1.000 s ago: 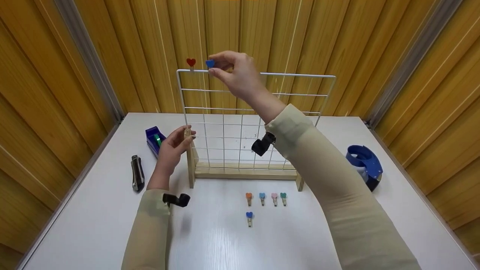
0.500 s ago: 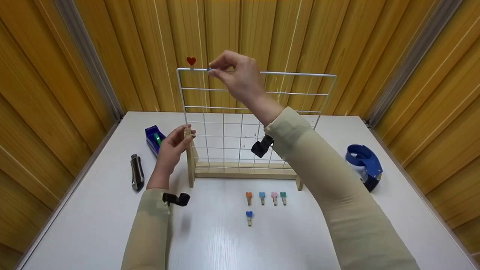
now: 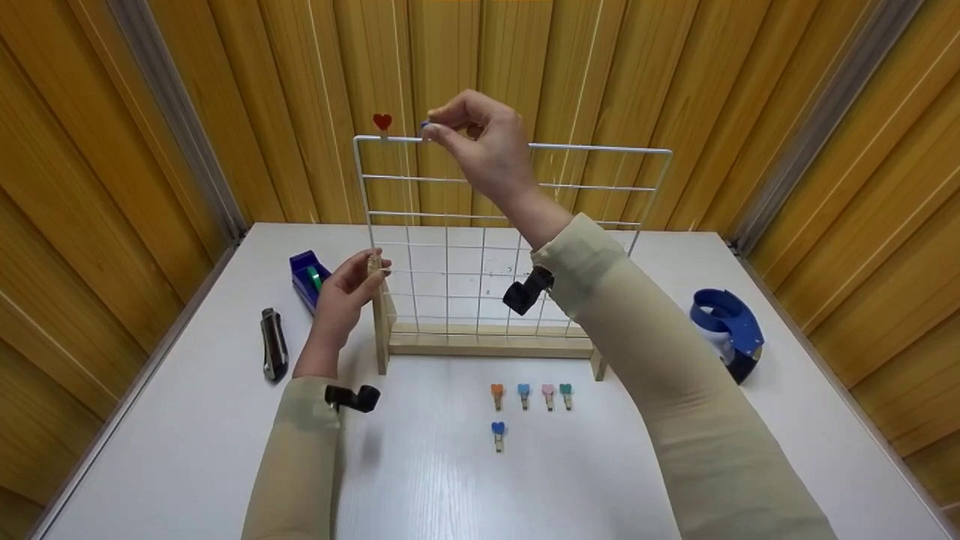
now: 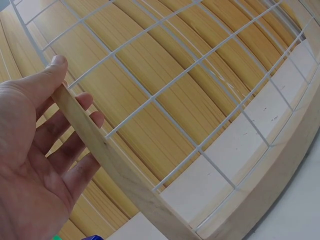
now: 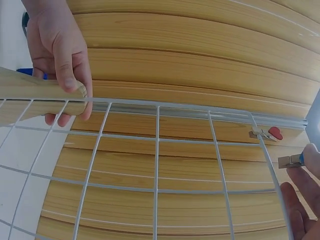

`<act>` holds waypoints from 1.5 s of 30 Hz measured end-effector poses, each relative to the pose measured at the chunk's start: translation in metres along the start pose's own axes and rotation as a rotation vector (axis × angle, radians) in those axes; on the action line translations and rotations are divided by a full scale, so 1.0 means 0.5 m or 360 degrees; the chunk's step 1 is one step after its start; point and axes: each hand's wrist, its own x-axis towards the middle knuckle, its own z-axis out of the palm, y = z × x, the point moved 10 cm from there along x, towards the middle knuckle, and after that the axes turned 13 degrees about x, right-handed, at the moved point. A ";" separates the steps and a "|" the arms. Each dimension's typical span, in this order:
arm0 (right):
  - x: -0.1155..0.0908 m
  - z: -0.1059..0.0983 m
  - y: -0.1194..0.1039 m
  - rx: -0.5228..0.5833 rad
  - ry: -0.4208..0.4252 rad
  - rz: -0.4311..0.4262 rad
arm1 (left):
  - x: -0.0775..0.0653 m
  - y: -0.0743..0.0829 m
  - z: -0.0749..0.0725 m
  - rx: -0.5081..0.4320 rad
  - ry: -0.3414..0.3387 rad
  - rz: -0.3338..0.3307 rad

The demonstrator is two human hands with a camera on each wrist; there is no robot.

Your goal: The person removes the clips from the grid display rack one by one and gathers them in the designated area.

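My right hand (image 3: 491, 146) pinches a small wooden clothespin (image 5: 291, 161) with a blue heart, mostly covered by the fingertips in the head view. The clothespin's wooden end lies right beside the top wire of the white wire grid (image 3: 600, 148). A red heart clothespin (image 3: 382, 122) is clipped on that wire at the left corner. Lower down, my left hand (image 3: 346, 291) grips the top of the stand's left wooden post (image 4: 115, 165), thumb on the near side and fingers behind.
On the white table lie orange (image 3: 497, 396), light blue (image 3: 524, 396), pink (image 3: 549, 396), green (image 3: 566, 396) and blue (image 3: 499, 436) heart clothespins. A utility knife (image 3: 274, 345) and purple tape dispenser (image 3: 304, 274) sit left, a blue tape dispenser (image 3: 739, 330) right.
The right hand dips at the top wire, then rises slightly and shifts right with the clothespin. Its blue heart, facing the head camera at first, is now mostly hidden. The left hand stays put.
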 end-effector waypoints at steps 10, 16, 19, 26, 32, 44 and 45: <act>-0.013 -0.006 -0.013 0.0087 -0.0081 -0.0039 | -0.001 -0.001 -0.001 -0.0009 -0.0003 0.0013; -0.040 -0.014 -0.014 0.0178 -0.0124 0.0017 | 0.000 0.000 0.001 0.0015 -0.0003 0.0003; -0.057 -0.017 -0.008 0.0243 -0.0164 0.0051 | 0.001 0.001 0.001 0.0015 -0.0003 0.0003; -0.102 -0.030 0.026 0.0320 -0.0213 0.0181 | 0.001 0.001 -0.001 0.0015 0.0000 -0.0008; -0.144 -0.049 0.061 0.0315 -0.0253 0.0270 | 0.002 -0.003 -0.002 0.0017 0.0011 -0.0012; -0.241 -0.080 0.135 0.0194 -0.0335 0.0466 | 0.002 0.000 -0.003 -0.0005 0.0004 0.0039; -0.247 -0.082 0.138 0.0190 -0.0341 0.0474 | 0.002 0.001 -0.003 -0.0005 0.0004 0.0049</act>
